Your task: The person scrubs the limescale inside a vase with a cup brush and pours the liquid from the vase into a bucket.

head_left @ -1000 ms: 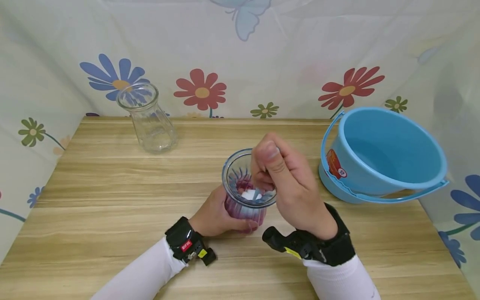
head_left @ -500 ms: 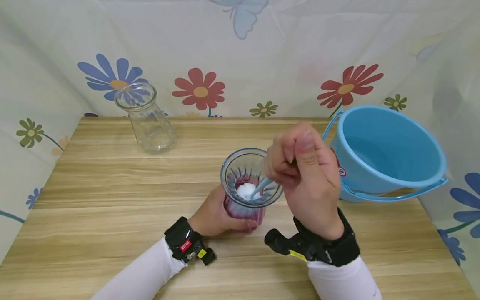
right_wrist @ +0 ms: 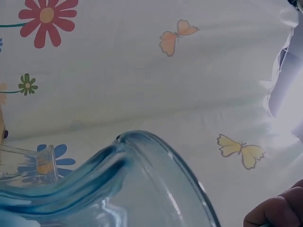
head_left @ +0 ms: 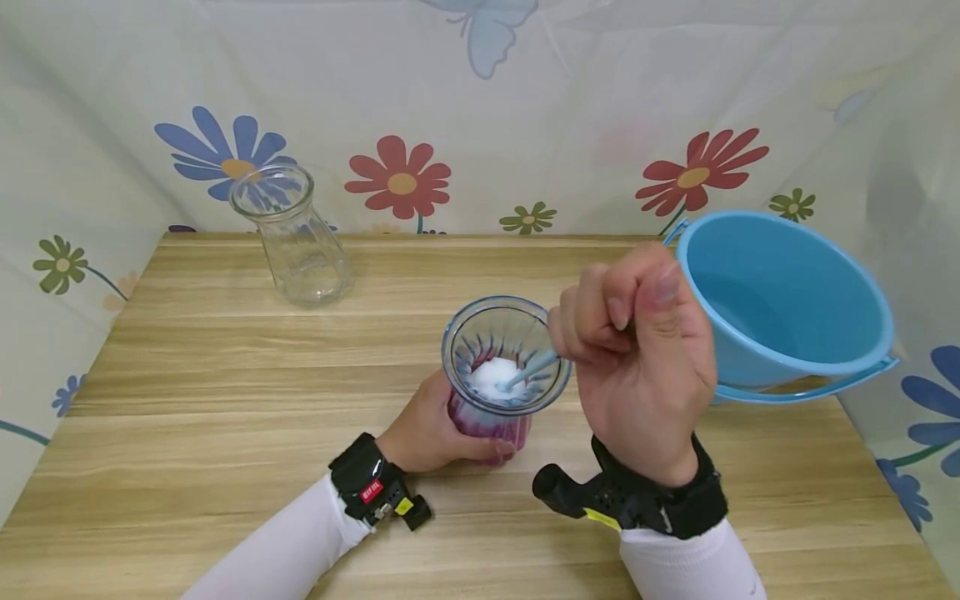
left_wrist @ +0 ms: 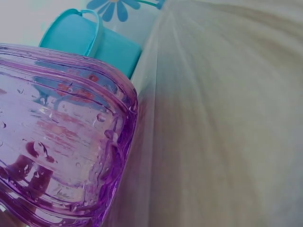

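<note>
Near the table's middle stands a ribbed glass vase point(head_left: 480, 422), bluish at its flared rim and pink-purple lower down. My left hand point(head_left: 427, 429) grips its lower body from the left, thumb across the near side. Through the purple glass point(left_wrist: 66, 137) in the left wrist view, water drops show. A bottle brush point(head_left: 534, 367) slants into the vase, its white head inside and its light blue handle leaning right over the rim. My right hand point(head_left: 641, 342) curls round the handle's upper part, to the right of the mouth. In the right wrist view its fingers point(right_wrist: 279, 211) sit at the lower right.
A clear glass vase point(head_left: 306, 258) stands at the table's back left. At the right is a light blue bucket point(head_left: 750, 350) with its handle lowered, partly behind my right hand. A flower-printed curtain point(head_left: 585, 100) encloses the wooden table point(head_left: 247, 375).
My right hand has moved right, from over the vase's mouth to beside it, tilting the brush handle. The white head shows more fully. My left hand and the vase have stayed put.
</note>
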Motion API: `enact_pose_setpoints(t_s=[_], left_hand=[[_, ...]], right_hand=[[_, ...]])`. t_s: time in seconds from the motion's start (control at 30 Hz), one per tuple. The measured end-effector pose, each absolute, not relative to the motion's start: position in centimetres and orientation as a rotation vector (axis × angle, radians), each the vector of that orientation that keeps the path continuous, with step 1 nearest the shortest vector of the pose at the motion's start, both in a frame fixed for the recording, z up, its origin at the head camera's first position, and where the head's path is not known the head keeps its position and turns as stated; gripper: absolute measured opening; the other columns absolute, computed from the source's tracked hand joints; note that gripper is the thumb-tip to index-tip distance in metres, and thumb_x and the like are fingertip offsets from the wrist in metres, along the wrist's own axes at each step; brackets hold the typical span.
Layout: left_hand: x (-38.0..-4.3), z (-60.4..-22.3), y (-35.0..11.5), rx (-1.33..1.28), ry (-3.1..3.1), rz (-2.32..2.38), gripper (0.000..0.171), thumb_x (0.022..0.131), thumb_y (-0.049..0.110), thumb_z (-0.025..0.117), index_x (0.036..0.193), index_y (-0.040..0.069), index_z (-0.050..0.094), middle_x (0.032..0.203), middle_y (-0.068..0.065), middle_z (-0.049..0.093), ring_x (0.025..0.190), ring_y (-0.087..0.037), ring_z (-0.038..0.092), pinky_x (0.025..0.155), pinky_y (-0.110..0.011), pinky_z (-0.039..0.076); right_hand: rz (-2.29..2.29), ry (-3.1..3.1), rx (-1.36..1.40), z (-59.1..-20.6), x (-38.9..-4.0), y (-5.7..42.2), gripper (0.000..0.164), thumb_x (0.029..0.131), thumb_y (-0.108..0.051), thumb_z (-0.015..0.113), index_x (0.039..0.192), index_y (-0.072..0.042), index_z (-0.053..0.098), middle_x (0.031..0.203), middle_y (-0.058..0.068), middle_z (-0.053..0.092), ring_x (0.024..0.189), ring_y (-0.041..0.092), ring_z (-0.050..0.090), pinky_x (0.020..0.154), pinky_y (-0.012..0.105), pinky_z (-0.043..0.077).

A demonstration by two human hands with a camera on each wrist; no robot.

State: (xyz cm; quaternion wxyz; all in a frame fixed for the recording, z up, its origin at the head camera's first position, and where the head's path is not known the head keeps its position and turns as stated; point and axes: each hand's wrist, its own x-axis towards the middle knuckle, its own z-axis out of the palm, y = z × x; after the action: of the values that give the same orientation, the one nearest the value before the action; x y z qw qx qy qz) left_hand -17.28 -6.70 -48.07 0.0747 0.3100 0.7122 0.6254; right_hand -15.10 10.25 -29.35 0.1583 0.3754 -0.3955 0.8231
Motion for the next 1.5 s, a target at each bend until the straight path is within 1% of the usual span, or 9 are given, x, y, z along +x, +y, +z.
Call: enact_pose_setpoints(t_s=[0.4, 0.6, 0.73, 0.9, 1.0, 1.13, 1.27, 1.33, 1.5], left_hand=[[-17.2, -47.8, -6.6, 0.917, 2.155, 1.869, 0.088, 0.062, 0.023, 0.092, 0.134, 0.032, 0.041, 0.126, 0.009, 0.056, 0.114, -0.014, 0.052, 0.1, -0.042, 0.046], [-17.1, -47.9, -6.6, 0.913, 2.171, 1.863, 0.086, 0.063, 0.026, 0.092, 0.133, 0.032, 0.042, 0.125, 0.01, 0.057, 0.113, -0.014, 0.052, 0.099, -0.041, 0.046], [-17.1, -47.9, -6.7, 0.911, 2.162, 1.864, 0.087, 0.063, 0.027, 0.091, 0.134, 0.027, 0.041, 0.125, 0.009, 0.056, 0.113, -0.014, 0.051, 0.099, -0.042, 0.046], [-17.0, -47.8, -6.7, 0.913, 2.171, 1.878, 0.086, 0.063, 0.028, 0.091, 0.134, 0.027, 0.043, 0.124, 0.008, 0.057, 0.112, -0.015, 0.052, 0.098, -0.042, 0.047], [-16.6, -46.6, -6.8, 0.899, 2.144, 1.9, 0.082, 0.063, 0.022, 0.091, 0.131, 0.027, 0.045, 0.121, 0.008, 0.058, 0.11, -0.015, 0.053, 0.097, -0.042, 0.047], [-16.0, -44.8, -6.8, 0.884, 2.101, 1.92, 0.078, 0.064, 0.014, 0.089, 0.128, 0.023, 0.046, 0.118, 0.007, 0.059, 0.108, -0.016, 0.054, 0.096, -0.044, 0.047], [-15.9, -44.5, -6.9, 0.891, 2.119, 1.913, 0.077, 0.064, 0.013, 0.089, 0.128, 0.02, 0.046, 0.118, 0.007, 0.059, 0.108, -0.016, 0.054, 0.095, -0.044, 0.047], [-16.0, -44.8, -6.9, 0.892, 2.131, 1.908, 0.077, 0.064, 0.015, 0.089, 0.128, 0.022, 0.046, 0.118, 0.008, 0.059, 0.107, -0.015, 0.054, 0.095, -0.043, 0.048], [-16.7, -47.0, -6.8, 0.902, 2.179, 1.877, 0.08, 0.064, 0.028, 0.09, 0.129, 0.03, 0.044, 0.119, 0.01, 0.059, 0.107, -0.014, 0.054, 0.094, -0.039, 0.049]], right_hand=[[2.487, -1.06, 1.029, -29.4, -15.0, 10.3, 0.034, 0.105, -0.02, 0.034, 0.076, -0.002, 0.035, 0.059, 0.002, 0.022, 0.047, 0.011, 0.023, 0.042, 0.025, 0.016], [2.532, -1.053, 0.994, -29.3, -15.0, 10.1, 0.034, 0.105, -0.021, 0.035, 0.075, -0.003, 0.035, 0.06, 0.001, 0.02, 0.048, 0.01, 0.021, 0.042, 0.024, 0.014], [2.548, -1.052, 0.993, -29.3, -15.1, 10.0, 0.034, 0.105, -0.021, 0.035, 0.076, -0.004, 0.036, 0.06, 0.0, 0.021, 0.047, 0.01, 0.021, 0.042, 0.023, 0.013], [2.54, -1.074, 0.987, -29.4, -15.2, 9.8, 0.034, 0.105, -0.022, 0.036, 0.076, -0.004, 0.037, 0.06, 0.0, 0.021, 0.047, 0.01, 0.021, 0.041, 0.023, 0.013], [2.526, -1.115, 0.985, -29.5, -15.2, 9.5, 0.034, 0.105, -0.022, 0.034, 0.077, -0.005, 0.036, 0.06, 0.0, 0.021, 0.046, 0.01, 0.021, 0.041, 0.024, 0.012], [2.518, -1.146, 0.998, -29.6, -15.4, 9.2, 0.034, 0.106, -0.022, 0.033, 0.077, -0.005, 0.036, 0.06, 0.001, 0.021, 0.047, 0.01, 0.021, 0.042, 0.025, 0.012], [2.525, -1.159, 1.002, -29.6, -15.4, 9.2, 0.034, 0.106, -0.022, 0.034, 0.076, -0.005, 0.036, 0.06, 0.0, 0.021, 0.047, 0.01, 0.021, 0.042, 0.025, 0.012], [2.53, -1.187, 1.0, -29.6, -15.4, 9.1, 0.033, 0.106, -0.022, 0.033, 0.077, -0.006, 0.036, 0.061, 0.001, 0.021, 0.047, 0.01, 0.021, 0.042, 0.026, 0.012], [2.533, -1.26, 1.007, -29.6, -15.3, 9.0, 0.033, 0.106, -0.022, 0.029, 0.077, -0.007, 0.037, 0.062, 0.001, 0.022, 0.048, 0.011, 0.021, 0.043, 0.027, 0.012]])
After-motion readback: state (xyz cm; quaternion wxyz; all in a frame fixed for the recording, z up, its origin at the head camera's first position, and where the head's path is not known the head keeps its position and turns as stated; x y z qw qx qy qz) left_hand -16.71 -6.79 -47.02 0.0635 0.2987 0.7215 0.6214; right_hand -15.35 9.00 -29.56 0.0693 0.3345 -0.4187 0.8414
